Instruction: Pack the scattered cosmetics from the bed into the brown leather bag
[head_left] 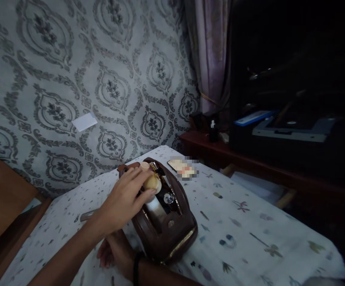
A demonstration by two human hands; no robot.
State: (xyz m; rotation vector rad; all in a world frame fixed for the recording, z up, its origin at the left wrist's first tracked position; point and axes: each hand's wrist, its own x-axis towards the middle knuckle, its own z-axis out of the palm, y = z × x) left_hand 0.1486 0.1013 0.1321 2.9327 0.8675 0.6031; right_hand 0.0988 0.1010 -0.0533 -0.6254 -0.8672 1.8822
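A brown leather bag [172, 238] lies unzipped on the bedding, filled with several small items. Reaching into its opening, my left hand [127, 194] has its thumb and fingers closed around a yellowish container [151, 182] with a pale end. A round beige-topped item [144, 166] shows just past those fingers, and a clear faceted cap [169, 198] stands inside the bag. Below my left forearm, my right hand [111, 252] rests by the bag's near left side, a black band on its wrist. Its fingers are loosely bent and apart, with nothing visible in them.
A phone [183, 169] lies on the patterned sheet [235, 230] beyond the bag. A grey object [87, 215] lies left of it. On the right, a dark red shelf [199, 139] holds a small black bottle [212, 132], above an open drawer [256, 186]. Patterned wallpaper stands behind.
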